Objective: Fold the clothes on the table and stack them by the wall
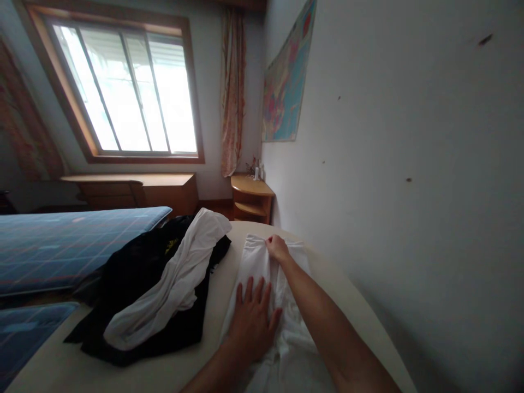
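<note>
White trousers [256,261], with a gathered waistband at the far end, lie spread on a round cream table [356,305]. My left hand [252,314] presses flat on the cloth, fingers spread. Further up, my right hand [277,247] has its fingers closed on the waistband near the middle. The near end of the trousers is creased and partly hidden by my forearms. Left of them, a pile of black clothing [139,267] lies on the table, with a crumpled white garment [176,289] draped over it.
A blue checked mattress [82,240] stands beyond the table's left edge. On the right runs a white wall [388,136] with a map [284,93]. A small corner shelf [251,188] and a wooden desk [167,183] are at the back, under a bright window [131,93].
</note>
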A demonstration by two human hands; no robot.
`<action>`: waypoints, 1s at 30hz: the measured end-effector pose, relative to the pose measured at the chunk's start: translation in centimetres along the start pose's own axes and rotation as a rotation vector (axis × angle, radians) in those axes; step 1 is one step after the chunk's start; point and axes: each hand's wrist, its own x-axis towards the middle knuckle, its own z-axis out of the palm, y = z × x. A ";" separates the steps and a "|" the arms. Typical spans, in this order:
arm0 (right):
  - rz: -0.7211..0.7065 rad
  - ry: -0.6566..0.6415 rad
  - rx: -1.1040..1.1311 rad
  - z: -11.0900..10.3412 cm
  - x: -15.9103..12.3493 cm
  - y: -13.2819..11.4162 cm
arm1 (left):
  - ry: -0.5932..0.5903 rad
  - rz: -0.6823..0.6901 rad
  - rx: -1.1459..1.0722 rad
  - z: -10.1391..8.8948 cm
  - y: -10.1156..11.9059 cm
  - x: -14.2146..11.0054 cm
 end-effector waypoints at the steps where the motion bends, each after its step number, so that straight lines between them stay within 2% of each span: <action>1: -0.018 0.010 -0.022 -0.1 -0.2 -0.3 | -0.007 -0.003 -0.009 -0.1 0.1 0.0; 4: -0.165 -0.010 -0.066 0.0 -0.8 -1.7 | -0.017 -0.012 -0.029 -0.5 0.3 -0.1; 7: -0.347 -0.135 -0.101 0.8 -1.3 -3.0 | -0.025 -0.016 -0.027 -0.8 0.4 -0.2; 10: -0.402 -0.244 -0.160 2.0 -1.5 -3.6 | -0.029 -0.012 -0.027 -0.7 0.3 -0.2; 14: -0.385 -0.279 -0.225 2.5 -1.7 -3.9 | -0.024 0.007 -0.037 -0.4 0.0 -0.1; 18: -0.391 -0.265 -0.263 1.0 -3.5 -3.7 | -0.010 0.009 -0.023 -0.1 -0.1 0.1; 24: -0.199 -0.196 -0.294 -3.4 -10.7 -0.6 | -0.049 0.019 0.010 -0.1 -0.8 0.6; 27: -0.072 -0.288 -0.284 -4.8 -14.7 1.4 | -0.037 0.059 0.034 -0.1 -1.2 0.6; 30: -0.022 -0.399 -0.253 -4.9 -17.1 2.5 | -0.013 0.057 0.071 0.3 -1.3 0.6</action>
